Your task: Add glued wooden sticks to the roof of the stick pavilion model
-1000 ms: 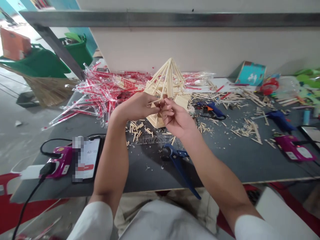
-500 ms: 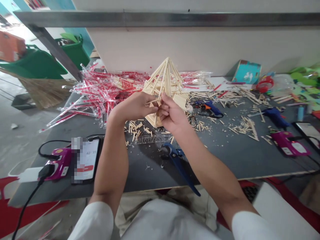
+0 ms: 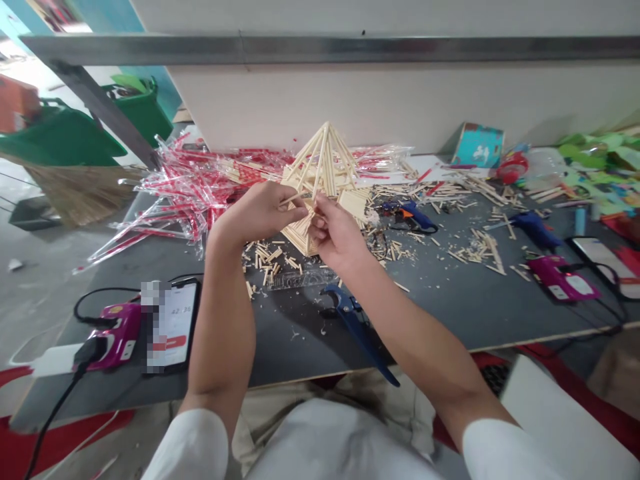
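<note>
My left hand (image 3: 260, 212) and my right hand (image 3: 334, 232) meet above the grey table (image 3: 450, 300), both pinched on one short wooden stick (image 3: 296, 197) held between their fingertips. Just behind them stands a pyramid-shaped model of wooden sticks (image 3: 324, 167) on a square stick base. Cut stick pieces (image 3: 267, 257) lie scattered under my hands. A blue cutter (image 3: 357, 320) rests on the table below my right wrist, next to a clear ruler (image 3: 295, 279).
A heap of red-and-clear chopstick wrappers (image 3: 190, 187) covers the back left. A phone (image 3: 173, 323) and a magenta glue gun (image 3: 113, 333) lie front left. Blue glue guns (image 3: 413, 217) and another magenta one (image 3: 563, 283) lie right, with loose sticks (image 3: 480, 250). A wall panel (image 3: 400, 100) backs the table.
My right hand has closed in on the left, its fingers curling onto the stick. The view has shifted slightly; the model and tools stay put.
</note>
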Demonstrator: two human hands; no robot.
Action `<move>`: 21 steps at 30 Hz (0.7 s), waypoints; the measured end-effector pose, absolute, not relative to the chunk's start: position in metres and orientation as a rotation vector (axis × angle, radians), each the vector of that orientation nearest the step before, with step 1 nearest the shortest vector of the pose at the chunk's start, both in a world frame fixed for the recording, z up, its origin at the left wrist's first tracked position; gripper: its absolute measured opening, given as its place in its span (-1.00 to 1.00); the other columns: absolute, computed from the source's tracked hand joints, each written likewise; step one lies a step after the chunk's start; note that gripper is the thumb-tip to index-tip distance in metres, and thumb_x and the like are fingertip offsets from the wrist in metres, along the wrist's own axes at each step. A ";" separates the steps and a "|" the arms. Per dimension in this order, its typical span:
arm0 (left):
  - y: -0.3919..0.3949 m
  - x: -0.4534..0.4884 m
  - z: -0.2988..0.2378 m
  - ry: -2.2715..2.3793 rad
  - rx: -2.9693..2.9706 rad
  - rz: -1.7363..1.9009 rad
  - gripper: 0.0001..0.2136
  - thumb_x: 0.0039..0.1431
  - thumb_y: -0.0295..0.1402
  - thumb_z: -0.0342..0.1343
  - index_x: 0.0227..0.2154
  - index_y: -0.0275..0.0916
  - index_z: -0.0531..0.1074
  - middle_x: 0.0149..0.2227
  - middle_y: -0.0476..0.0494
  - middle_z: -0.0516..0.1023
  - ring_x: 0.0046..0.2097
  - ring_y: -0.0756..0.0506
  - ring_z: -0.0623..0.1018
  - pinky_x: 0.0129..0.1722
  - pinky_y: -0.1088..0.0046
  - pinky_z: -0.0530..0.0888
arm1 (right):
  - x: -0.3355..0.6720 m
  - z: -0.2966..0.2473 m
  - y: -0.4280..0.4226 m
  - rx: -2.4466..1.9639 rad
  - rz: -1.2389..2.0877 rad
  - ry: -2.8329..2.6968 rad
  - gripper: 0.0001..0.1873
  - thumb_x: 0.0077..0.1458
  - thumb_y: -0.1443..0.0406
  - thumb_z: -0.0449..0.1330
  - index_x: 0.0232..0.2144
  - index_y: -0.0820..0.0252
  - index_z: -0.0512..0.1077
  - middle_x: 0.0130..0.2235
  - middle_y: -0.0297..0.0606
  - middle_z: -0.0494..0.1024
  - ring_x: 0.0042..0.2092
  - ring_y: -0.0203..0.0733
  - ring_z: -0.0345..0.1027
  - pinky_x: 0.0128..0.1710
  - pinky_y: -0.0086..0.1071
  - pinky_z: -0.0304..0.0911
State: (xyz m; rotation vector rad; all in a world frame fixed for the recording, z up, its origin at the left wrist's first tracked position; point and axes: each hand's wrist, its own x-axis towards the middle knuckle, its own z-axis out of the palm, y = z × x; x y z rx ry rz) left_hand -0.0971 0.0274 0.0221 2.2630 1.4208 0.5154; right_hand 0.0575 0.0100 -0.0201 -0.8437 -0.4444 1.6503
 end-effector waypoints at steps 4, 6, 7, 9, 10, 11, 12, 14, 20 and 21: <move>0.031 -0.097 0.017 1.452 2.271 0.689 -0.83 0.20 -0.26 0.17 -0.33 -0.21 0.62 -0.57 0.04 0.28 -0.51 0.05 0.24 -0.47 0.45 0.18 | 0.072 -0.022 -0.010 -0.779 1.715 -0.566 -0.68 0.12 0.32 0.35 -0.44 0.14 0.23 -0.50 -0.51 0.20 -0.55 -0.50 0.02 -0.62 -0.50 -0.13; 0.032 -0.096 0.015 1.468 2.269 0.819 -0.86 0.18 -0.30 0.19 -0.34 -0.22 0.61 -0.58 0.05 0.25 -0.51 0.04 0.21 -0.46 0.44 0.18 | 0.082 -0.024 -0.022 -0.792 1.730 -0.656 -0.68 0.09 0.30 0.39 -0.44 0.14 0.26 -0.50 -0.49 0.24 -0.55 -0.50 0.05 -0.63 -0.50 -0.14; 0.033 -0.094 0.014 1.478 2.273 0.884 -0.88 0.17 -0.32 0.21 -0.33 -0.22 0.61 -0.58 0.06 0.22 -0.51 0.04 0.20 -0.46 0.43 0.18 | 0.088 -0.025 -0.028 -0.799 1.735 -0.708 -0.69 0.08 0.29 0.40 -0.44 0.14 0.29 -0.50 -0.49 0.26 -0.56 -0.50 0.06 -0.63 -0.50 -0.14; 0.035 -0.091 0.012 1.488 2.296 0.988 -0.90 0.16 -0.36 0.22 -0.30 -0.22 0.59 -0.60 0.08 0.16 -0.52 0.03 0.18 -0.45 0.42 0.19 | 0.099 -0.028 -0.040 -0.801 1.739 -0.825 -0.68 0.09 0.23 0.43 -0.43 0.13 0.33 -0.52 -0.49 0.28 -0.58 -0.49 0.06 -0.62 -0.49 -0.12; 0.036 -0.090 0.011 1.488 2.313 1.024 -0.90 0.15 -0.38 0.22 -0.28 -0.21 0.58 -0.61 0.10 0.13 -0.52 0.03 0.17 -0.44 0.42 0.20 | 0.104 -0.029 -0.046 -0.806 1.736 -0.883 -0.68 0.09 0.20 0.43 -0.42 0.12 0.33 -0.55 -0.50 0.29 -0.59 -0.49 0.06 -0.63 -0.49 -0.11; 0.037 -0.088 0.010 1.488 2.332 1.051 -0.90 0.16 -0.39 0.23 -0.26 -0.20 0.58 -0.61 0.11 0.12 -0.52 0.03 0.16 -0.43 0.41 0.21 | 0.109 -0.031 -0.051 -0.817 1.731 -0.939 -0.67 0.10 0.17 0.43 -0.41 0.11 0.34 -0.57 -0.51 0.29 -0.60 -0.48 0.05 -0.63 -0.49 -0.10; 0.038 -0.087 0.009 1.490 2.351 1.075 -0.90 0.15 -0.39 0.23 -0.25 -0.20 0.57 -0.61 0.11 0.11 -0.53 0.03 0.16 -0.42 0.41 0.22 | 0.114 -0.032 -0.055 -0.833 1.721 -0.991 -0.67 0.12 0.15 0.42 -0.40 0.10 0.34 -0.59 -0.53 0.28 -0.61 -0.48 0.05 -0.63 -0.49 -0.09; 0.039 -0.084 0.006 1.496 2.389 1.114 -0.85 0.14 -0.40 0.25 -0.21 -0.19 0.57 -0.59 0.10 0.18 -0.52 0.03 0.20 -0.40 0.41 0.23 | 0.123 -0.036 -0.063 -0.870 1.682 -1.087 -0.69 0.16 0.12 0.39 -0.37 0.09 0.35 -0.63 -0.55 0.26 -0.63 -0.46 0.05 -0.65 -0.50 -0.06; 0.046 -0.080 -0.008 1.555 2.508 1.236 -0.79 0.16 -0.35 0.29 -0.13 -0.15 0.62 -0.42 -0.01 0.55 -0.40 -0.02 0.45 -0.35 0.40 0.31 | 0.142 -0.047 -0.071 -0.943 1.589 -1.261 -0.66 0.14 0.09 0.41 -0.36 0.13 0.37 -0.61 -0.57 0.26 -0.62 -0.48 0.09 -0.64 -0.53 0.04; 0.048 -0.079 -0.012 1.548 2.531 1.272 -0.84 0.19 -0.34 0.28 -0.16 -0.15 0.63 -0.39 -0.02 0.59 -0.37 -0.03 0.49 -0.33 0.40 0.33 | 0.144 -0.049 -0.070 -0.957 1.589 -1.271 -0.66 0.14 0.09 0.41 -0.36 0.14 0.37 -0.60 -0.56 0.26 -0.62 -0.49 0.09 -0.64 -0.53 0.04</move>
